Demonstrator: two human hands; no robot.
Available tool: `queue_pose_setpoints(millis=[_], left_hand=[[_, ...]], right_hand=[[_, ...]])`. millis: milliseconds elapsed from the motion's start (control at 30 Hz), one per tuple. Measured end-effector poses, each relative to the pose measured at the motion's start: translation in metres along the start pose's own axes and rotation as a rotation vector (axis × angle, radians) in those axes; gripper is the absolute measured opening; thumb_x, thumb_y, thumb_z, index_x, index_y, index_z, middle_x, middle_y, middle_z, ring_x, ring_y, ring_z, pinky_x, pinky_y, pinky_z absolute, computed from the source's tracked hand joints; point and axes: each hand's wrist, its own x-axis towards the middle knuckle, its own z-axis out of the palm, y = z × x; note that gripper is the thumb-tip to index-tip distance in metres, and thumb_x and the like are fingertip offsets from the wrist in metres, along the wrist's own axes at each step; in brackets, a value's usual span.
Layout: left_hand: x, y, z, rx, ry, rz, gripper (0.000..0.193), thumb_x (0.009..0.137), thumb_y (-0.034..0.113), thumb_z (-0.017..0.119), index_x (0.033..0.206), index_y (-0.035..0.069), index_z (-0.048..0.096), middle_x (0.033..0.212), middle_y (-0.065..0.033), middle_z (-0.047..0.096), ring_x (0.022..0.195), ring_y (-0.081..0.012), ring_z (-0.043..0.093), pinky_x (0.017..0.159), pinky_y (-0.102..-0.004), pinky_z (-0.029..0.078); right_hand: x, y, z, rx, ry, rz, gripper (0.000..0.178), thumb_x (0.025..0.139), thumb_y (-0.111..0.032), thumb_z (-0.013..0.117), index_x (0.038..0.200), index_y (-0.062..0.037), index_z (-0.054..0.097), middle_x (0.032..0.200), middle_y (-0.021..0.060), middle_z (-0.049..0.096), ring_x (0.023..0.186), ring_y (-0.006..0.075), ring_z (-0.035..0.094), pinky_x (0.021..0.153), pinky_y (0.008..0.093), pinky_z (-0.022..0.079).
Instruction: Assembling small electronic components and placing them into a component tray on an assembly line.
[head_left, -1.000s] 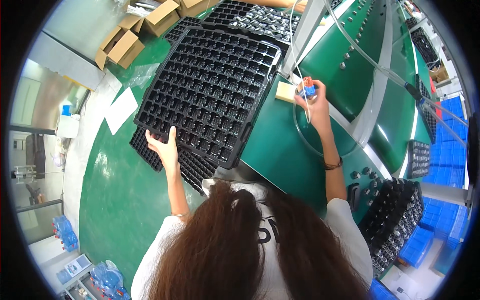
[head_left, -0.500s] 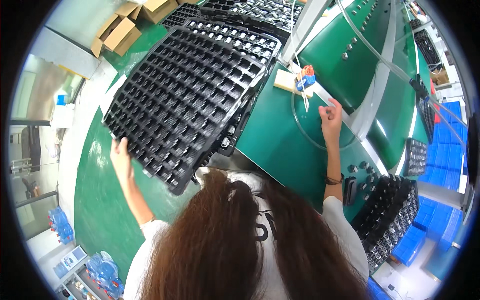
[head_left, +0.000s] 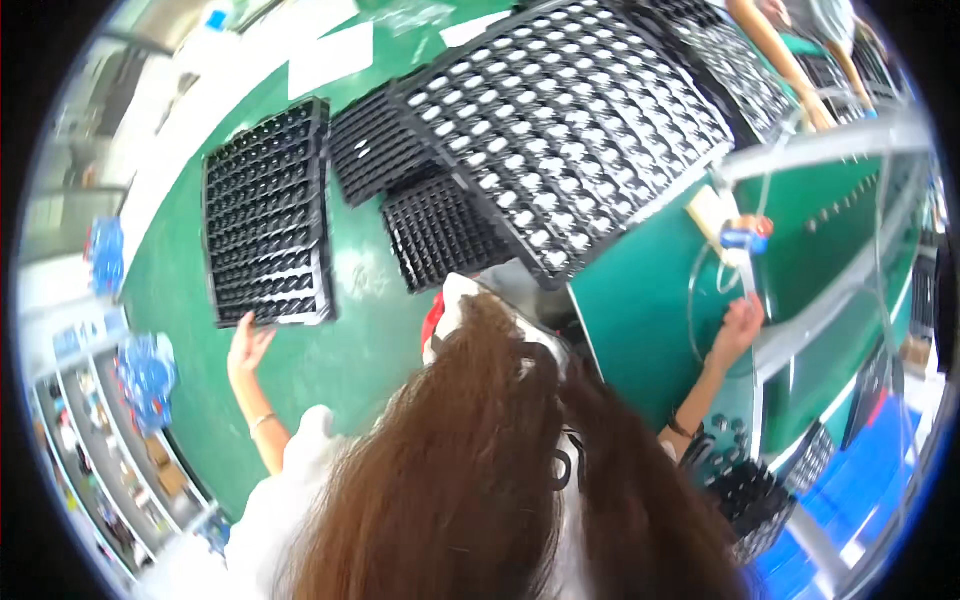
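My left hand [head_left: 250,345] grips the near edge of a black compartment tray [head_left: 265,215], held out over the green floor at the left. Its pockets look dark, with no shiny parts visible. My right hand [head_left: 740,322] is raised beside the conveyor's edge, fingers curled in; whether anything is inside them is hidden. Just beyond that hand is a blue and orange roll-shaped thing [head_left: 745,236], with a pale block [head_left: 712,215] beside it. Between my hands, a large black tray [head_left: 690,178] full of shiny metal parts lies at the green worktable's left end.
Two dark trays [head_left: 375,150] [head_left: 440,230] lie lower, left of the filled one. Another person's arm [head_left: 785,60] reaches in at the far right. A thin looped tube [head_left: 693,300] and a metal frame bar [head_left: 840,145] stand near my right hand. Shelves [head_left: 120,450] line the left.
The black tray has moved left off the filled tray, uncovering its shiny parts and the lower dark trays. My view has turned left. My right hand stays curled near the conveyor.
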Motion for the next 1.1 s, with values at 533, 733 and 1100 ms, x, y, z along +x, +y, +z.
queue_pose_setpoints(millis=[533, 733, 1100], left_hand=[[0.141, -0.316, 0.145, -0.008, -0.345, -0.091, 0.035, 0.093, 0.012, 0.052, 0.118, -0.011, 0.046, 0.116, -0.0242, 0.055, 0.108, -0.0277, 0.055, 0.096, -0.0325, 0.047], [0.065, -0.249, 0.268, 0.497, -0.522, 0.0, 0.046, 0.089, 0.009, 0.054, 0.13, -0.005, 0.04, 0.103, -0.021, 0.06, 0.094, -0.0261, 0.059, 0.08, -0.0324, 0.048], [0.053, -0.264, 0.225, 0.989, -0.138, 0.329, 0.05, 0.086, 0.004, 0.044, 0.135, -0.002, 0.035, 0.101, -0.0273, 0.057, 0.093, -0.0383, 0.055, 0.081, -0.0403, 0.044]], right_hand=[[0.01, 0.021, 0.008, -0.109, -0.021, -0.04, 0.025, 0.094, -0.017, 0.051, 0.113, -0.0001, 0.051, 0.078, 0.0024, 0.053, 0.063, 0.0067, 0.042, 0.056, 0.0193, 0.035], [0.019, 0.026, -0.022, -0.185, 0.063, -0.069, 0.026, 0.095, -0.018, 0.05, 0.112, 0.0005, 0.053, 0.079, 0.0021, 0.053, 0.063, 0.0062, 0.041, 0.056, 0.0192, 0.035], [0.006, 0.007, 0.022, -0.22, -0.017, -0.003, 0.026, 0.096, -0.02, 0.048, 0.112, -0.002, 0.055, 0.078, 0.001, 0.052, 0.065, 0.0056, 0.041, 0.057, 0.0194, 0.034]])
